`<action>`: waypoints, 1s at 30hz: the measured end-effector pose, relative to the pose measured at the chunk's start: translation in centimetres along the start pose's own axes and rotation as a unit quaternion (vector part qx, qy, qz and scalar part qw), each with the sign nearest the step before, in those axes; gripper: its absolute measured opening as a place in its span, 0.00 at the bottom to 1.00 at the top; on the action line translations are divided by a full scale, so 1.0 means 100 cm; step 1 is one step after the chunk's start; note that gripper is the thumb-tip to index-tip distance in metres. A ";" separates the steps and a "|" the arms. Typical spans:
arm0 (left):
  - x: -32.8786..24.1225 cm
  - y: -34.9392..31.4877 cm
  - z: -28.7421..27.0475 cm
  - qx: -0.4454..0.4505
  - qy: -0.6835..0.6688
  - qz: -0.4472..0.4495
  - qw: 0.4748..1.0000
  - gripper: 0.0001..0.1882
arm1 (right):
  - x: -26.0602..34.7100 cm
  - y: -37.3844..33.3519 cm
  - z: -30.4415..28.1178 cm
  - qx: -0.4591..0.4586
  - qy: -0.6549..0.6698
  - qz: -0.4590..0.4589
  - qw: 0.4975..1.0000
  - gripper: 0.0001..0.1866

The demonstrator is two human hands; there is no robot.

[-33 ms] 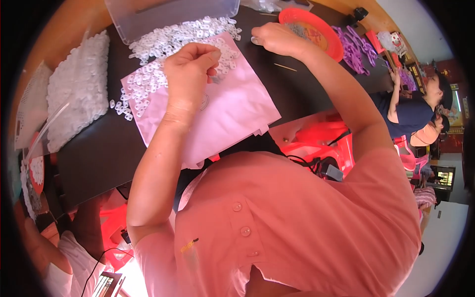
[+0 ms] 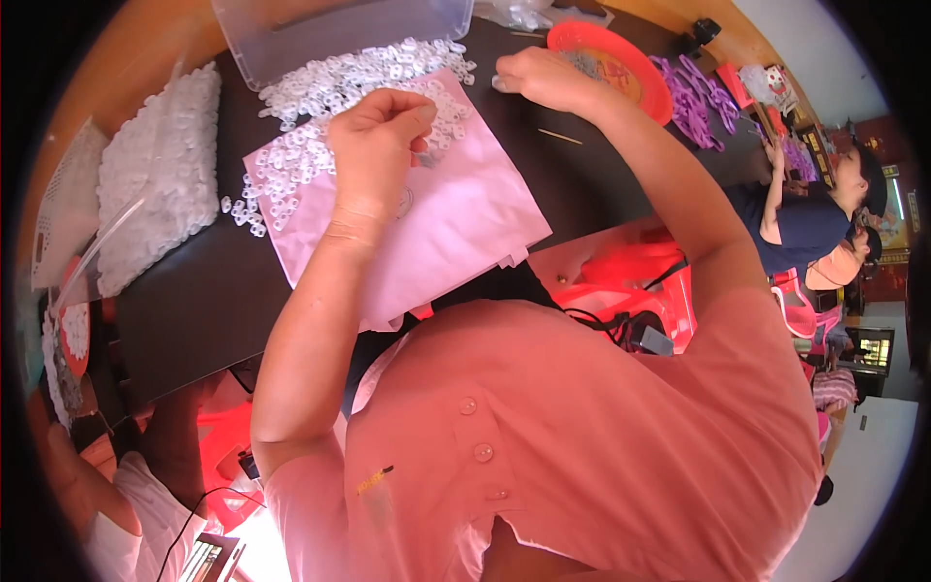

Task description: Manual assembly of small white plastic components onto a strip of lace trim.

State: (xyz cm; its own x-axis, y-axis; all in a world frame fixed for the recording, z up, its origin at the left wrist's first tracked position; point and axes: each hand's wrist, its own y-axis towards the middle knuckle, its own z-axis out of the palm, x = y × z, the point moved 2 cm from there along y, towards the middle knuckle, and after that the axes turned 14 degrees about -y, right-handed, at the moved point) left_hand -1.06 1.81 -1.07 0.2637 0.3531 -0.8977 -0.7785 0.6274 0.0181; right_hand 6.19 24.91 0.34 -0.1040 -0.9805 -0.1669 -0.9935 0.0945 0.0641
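Observation:
My left hand [image 2: 380, 131] is closed in a pinch above a pink cloth [image 2: 456, 213]; whatever lies between its fingertips is too small to make out. Small white plastic pieces with holes [image 2: 301, 160] are strewn over the cloth's far part, beside and behind this hand. Farther right, my right hand [image 2: 545, 80] is closed, fingers curled over the dark tabletop. Something pale shows at its fingertips, but I cannot tell what it is. Right beside it stands a red plate [image 2: 657, 89] with small grey bits [image 2: 585, 64] on it.
A clear plastic bin [image 2: 339, 39] stands behind the white pieces. At left lies a full clear bag of white pieces [image 2: 160, 179]. A thin stick [image 2: 561, 136] lies on the dark table [image 2: 204, 310]. Purple straps [image 2: 690, 102] lie right of the plate. People [image 2: 800, 218] are at right.
The whole view has shifted very slightly. Both hands keep the same pose and place over the table.

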 end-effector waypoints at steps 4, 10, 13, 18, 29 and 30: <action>0.002 -0.002 0.004 0.030 0.007 0.028 0.999 0.08 | 0.023 -0.011 -0.026 0.076 0.373 0.074 0.922 0.14; 0.003 -0.009 0.011 0.142 0.050 0.100 0.984 0.16 | 0.061 -0.029 -0.046 0.055 0.535 0.018 0.843 0.13; 0.001 -0.009 0.010 0.134 0.039 0.093 0.986 0.13 | 0.062 -0.035 -0.047 0.068 0.574 0.017 0.816 0.09; -0.002 -0.012 0.014 0.154 0.056 0.127 0.978 0.13 | 0.065 -0.037 -0.044 0.031 0.598 0.006 0.801 0.10; -0.006 -0.018 0.019 0.140 0.070 0.159 0.975 0.12 | 0.066 -0.045 -0.041 0.003 0.620 0.001 0.784 0.10; -0.005 -0.018 0.019 0.140 0.071 0.159 0.975 0.12 | 0.067 -0.044 -0.040 -0.003 0.623 -0.007 0.782 0.10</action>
State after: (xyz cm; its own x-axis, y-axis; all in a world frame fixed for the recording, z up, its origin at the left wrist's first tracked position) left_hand 1.24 1.83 0.21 -0.0621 0.4741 -0.8783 -0.6175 0.6731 0.4070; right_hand 10.08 17.27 2.91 0.0363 -0.3884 0.9208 -0.9935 0.0856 0.0753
